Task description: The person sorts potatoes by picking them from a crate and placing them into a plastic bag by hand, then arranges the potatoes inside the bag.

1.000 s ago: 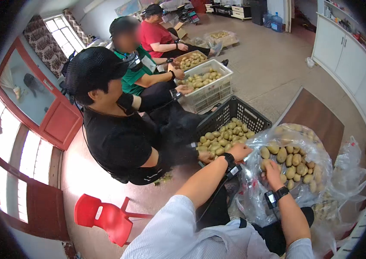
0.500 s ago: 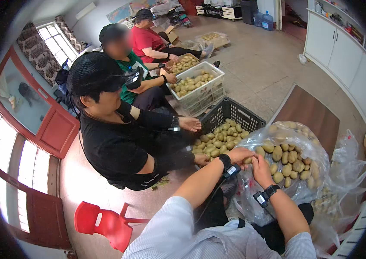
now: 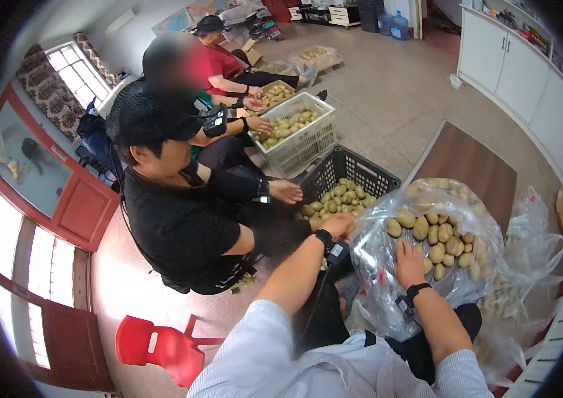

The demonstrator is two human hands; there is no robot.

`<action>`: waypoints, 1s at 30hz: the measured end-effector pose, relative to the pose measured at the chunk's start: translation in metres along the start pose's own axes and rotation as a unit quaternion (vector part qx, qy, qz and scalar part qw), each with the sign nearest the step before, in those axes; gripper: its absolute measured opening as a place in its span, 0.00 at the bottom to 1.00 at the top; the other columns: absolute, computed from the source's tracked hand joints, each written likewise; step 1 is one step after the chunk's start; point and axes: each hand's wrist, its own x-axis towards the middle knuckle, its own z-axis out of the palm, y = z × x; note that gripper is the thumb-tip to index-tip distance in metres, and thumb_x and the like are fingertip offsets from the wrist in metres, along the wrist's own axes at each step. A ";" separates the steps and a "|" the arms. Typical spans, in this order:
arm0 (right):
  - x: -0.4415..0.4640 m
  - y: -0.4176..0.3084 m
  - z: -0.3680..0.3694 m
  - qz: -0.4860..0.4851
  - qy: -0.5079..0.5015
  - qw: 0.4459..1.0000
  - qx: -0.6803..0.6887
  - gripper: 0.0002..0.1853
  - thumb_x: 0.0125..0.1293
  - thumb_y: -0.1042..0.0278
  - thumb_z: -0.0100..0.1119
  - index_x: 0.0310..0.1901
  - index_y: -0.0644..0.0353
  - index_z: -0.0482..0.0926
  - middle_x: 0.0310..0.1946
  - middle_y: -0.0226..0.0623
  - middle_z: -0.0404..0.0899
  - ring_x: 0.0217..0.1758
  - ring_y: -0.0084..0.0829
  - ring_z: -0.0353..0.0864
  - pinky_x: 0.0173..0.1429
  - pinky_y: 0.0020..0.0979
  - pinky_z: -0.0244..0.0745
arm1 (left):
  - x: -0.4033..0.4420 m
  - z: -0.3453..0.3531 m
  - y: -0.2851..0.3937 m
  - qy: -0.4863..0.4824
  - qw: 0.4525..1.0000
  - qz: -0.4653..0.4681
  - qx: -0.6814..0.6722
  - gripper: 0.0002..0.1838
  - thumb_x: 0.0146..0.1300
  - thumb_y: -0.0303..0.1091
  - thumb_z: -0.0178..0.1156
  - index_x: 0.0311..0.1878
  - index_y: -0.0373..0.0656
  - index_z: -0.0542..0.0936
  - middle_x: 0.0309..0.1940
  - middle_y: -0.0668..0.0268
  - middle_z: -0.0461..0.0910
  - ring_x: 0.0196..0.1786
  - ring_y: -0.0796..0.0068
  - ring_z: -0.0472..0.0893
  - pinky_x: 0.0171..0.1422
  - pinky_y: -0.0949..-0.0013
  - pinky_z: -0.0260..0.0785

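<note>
My left hand (image 3: pixel 338 226) is over the near right corner of a black crate (image 3: pixel 391 179), its fingers curled on a kiwifruit that is mostly hidden. Brown-green kiwifruit (image 3: pixel 342 197) fill the crate's lower part. At the left side of a large clear plastic bag (image 3: pixel 377 262), my right hand (image 3: pixel 411 264) has its fingers closed around another kiwifruit (image 3: pixel 400 246). Many more kiwifruit (image 3: pixel 449 244) lie in the bag, to the right of and beyond that hand.
A person in black (image 3: pixel 175 219) sits at my left, with hands by the black crate. Two more people sit beyond, beside a white crate (image 3: pixel 301 142) and a cardboard box of kiwifruit. A brown board (image 3: pixel 470 169) lies behind the bag; a red chair (image 3: pixel 162 348) stands lower left.
My hands, together over the bag's edge before, have parted. The left moved left to the black crate; the right went a little to the right, onto a kiwifruit in the bag.
</note>
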 end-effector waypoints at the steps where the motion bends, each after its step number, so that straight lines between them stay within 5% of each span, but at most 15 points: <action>1: 0.001 -0.001 -0.002 0.007 -0.001 1.000 0.001 0.22 0.52 0.74 0.57 0.52 0.60 0.73 0.55 0.46 0.70 0.51 0.49 0.72 0.54 0.45 0.69 | 0.007 -0.010 -0.016 0.037 0.981 0.115 0.151 0.13 0.64 0.40 0.58 0.46 0.43 0.76 0.34 0.61 0.79 0.25 0.65 0.79 0.26 0.61 0.75; 3: 0.007 -0.002 -0.007 0.032 -0.044 0.999 0.002 0.15 0.56 0.74 0.51 0.46 0.60 0.75 0.49 0.43 0.73 0.47 0.46 0.74 0.53 0.44 0.67 | 0.019 -0.027 -0.040 -0.005 0.841 0.233 0.488 0.14 0.60 0.41 0.61 0.44 0.42 0.78 0.36 0.59 0.81 0.31 0.64 0.81 0.32 0.59 0.76; 4: 0.006 -0.004 -0.008 0.038 -0.011 0.999 0.008 0.12 0.57 0.73 0.50 0.44 0.59 0.75 0.43 0.42 0.73 0.46 0.45 0.74 0.50 0.44 0.69 | 0.022 -0.030 -0.031 -0.076 0.820 0.144 0.549 0.15 0.58 0.41 0.63 0.42 0.42 0.79 0.38 0.58 0.81 0.34 0.64 0.82 0.36 0.59 0.77; 6: 0.006 0.003 -0.004 0.039 -0.021 0.999 0.010 0.12 0.59 0.72 0.49 0.45 0.59 0.76 0.45 0.42 0.73 0.48 0.44 0.74 0.49 0.44 0.70 | 0.009 -0.032 -0.023 -0.035 0.808 0.152 0.568 0.16 0.53 0.42 0.66 0.41 0.43 0.81 0.40 0.56 0.82 0.40 0.62 0.83 0.43 0.58 0.75; 7: 0.005 0.003 -0.004 0.057 -0.053 0.997 0.011 0.12 0.60 0.72 0.49 0.45 0.59 0.76 0.46 0.43 0.73 0.49 0.44 0.74 0.50 0.45 0.70 | 0.028 -0.045 -0.057 -0.048 0.911 0.130 0.389 0.16 0.53 0.42 0.66 0.40 0.43 0.81 0.39 0.55 0.82 0.41 0.58 0.82 0.44 0.56 0.75; 9: -0.001 0.002 -0.004 0.060 -0.046 0.997 -0.004 0.12 0.59 0.72 0.49 0.44 0.60 0.76 0.46 0.42 0.74 0.49 0.43 0.74 0.50 0.45 0.70 | 0.029 -0.040 -0.071 -0.053 0.975 0.095 0.192 0.15 0.53 0.43 0.65 0.39 0.43 0.82 0.39 0.54 0.82 0.43 0.54 0.82 0.45 0.55 0.74; 12: 0.003 0.003 0.001 0.039 -0.016 0.998 -0.042 0.10 0.58 0.71 0.50 0.42 0.59 0.76 0.46 0.40 0.75 0.47 0.42 0.76 0.52 0.43 0.70 | -0.018 -0.015 0.000 0.108 0.960 0.007 0.257 0.13 0.56 0.42 0.59 0.37 0.41 0.81 0.37 0.55 0.83 0.41 0.54 0.81 0.44 0.56 0.74; 14: 0.001 0.004 -0.001 -0.006 -0.022 0.996 -0.085 0.09 0.58 0.71 0.51 0.41 0.58 0.76 0.44 0.40 0.76 0.46 0.41 0.77 0.49 0.41 0.72 | -0.013 -0.022 -0.012 0.161 0.864 0.093 0.468 0.14 0.58 0.40 0.54 0.37 0.39 0.80 0.37 0.55 0.83 0.38 0.58 0.82 0.41 0.56 0.74; 17: -0.002 -0.001 -0.001 -0.008 -0.047 0.996 -0.079 0.07 0.57 0.71 0.53 0.38 0.56 0.75 0.40 0.41 0.76 0.42 0.40 0.78 0.44 0.39 0.72 | -0.015 -0.028 -0.014 0.069 0.960 -0.014 0.271 0.14 0.58 0.36 0.50 0.37 0.37 0.80 0.34 0.51 0.82 0.31 0.56 0.82 0.37 0.56 0.75; 22: -0.016 0.003 0.006 0.020 -0.083 0.995 -0.042 0.04 0.59 0.71 0.53 0.37 0.56 0.73 0.38 0.42 0.74 0.36 0.43 0.81 0.39 0.43 0.75 | -0.005 -0.025 -0.028 0.101 0.964 -0.097 0.225 0.12 0.57 0.35 0.53 0.37 0.39 0.81 0.34 0.53 0.83 0.34 0.55 0.83 0.41 0.55 0.75; 23: -0.018 0.003 0.003 0.019 -0.091 0.995 -0.033 0.05 0.60 0.71 0.52 0.38 0.56 0.73 0.39 0.43 0.74 0.37 0.43 0.81 0.37 0.43 0.76 | -0.001 -0.028 -0.035 0.100 0.937 -0.019 0.334 0.11 0.56 0.36 0.56 0.34 0.41 0.83 0.34 0.53 0.83 0.36 0.55 0.83 0.43 0.55 0.74; 25: -0.021 0.002 0.005 0.033 -0.092 0.995 -0.026 0.06 0.60 0.71 0.52 0.39 0.56 0.74 0.39 0.43 0.73 0.37 0.44 0.81 0.37 0.43 0.76 | 0.012 -0.040 -0.041 -0.060 0.718 0.142 0.679 0.13 0.54 0.41 0.59 0.34 0.44 0.85 0.35 0.53 0.84 0.41 0.54 0.83 0.48 0.54 0.73; 26: -0.023 0.002 0.006 0.042 -0.092 0.995 -0.019 0.06 0.60 0.71 0.52 0.39 0.56 0.74 0.39 0.43 0.73 0.36 0.44 0.81 0.38 0.43 0.76 | 0.013 -0.042 -0.043 -0.065 0.718 0.148 0.677 0.13 0.54 0.41 0.59 0.34 0.44 0.85 0.35 0.53 0.84 0.41 0.54 0.83 0.48 0.54 0.73; 28: -0.027 0.002 0.007 0.047 -0.090 0.995 -0.024 0.07 0.60 0.71 0.51 0.40 0.56 0.74 0.40 0.44 0.73 0.37 0.44 0.81 0.38 0.43 0.76 | 0.018 -0.041 -0.045 -0.012 0.880 0.008 0.474 0.18 0.60 0.40 0.58 0.46 0.35 0.79 0.36 0.54 0.83 0.33 0.62 0.84 0.33 0.62 0.75; 30: -0.032 0.003 0.007 0.040 -0.070 0.997 -0.014 0.07 0.60 0.72 0.50 0.40 0.56 0.73 0.40 0.45 0.73 0.37 0.44 0.81 0.37 0.44 0.76 | 0.008 -0.029 -0.026 0.050 0.960 -0.087 0.262 0.19 0.62 0.39 0.58 0.48 0.32 0.76 0.34 0.56 0.81 0.29 0.64 0.84 0.25 0.65 0.74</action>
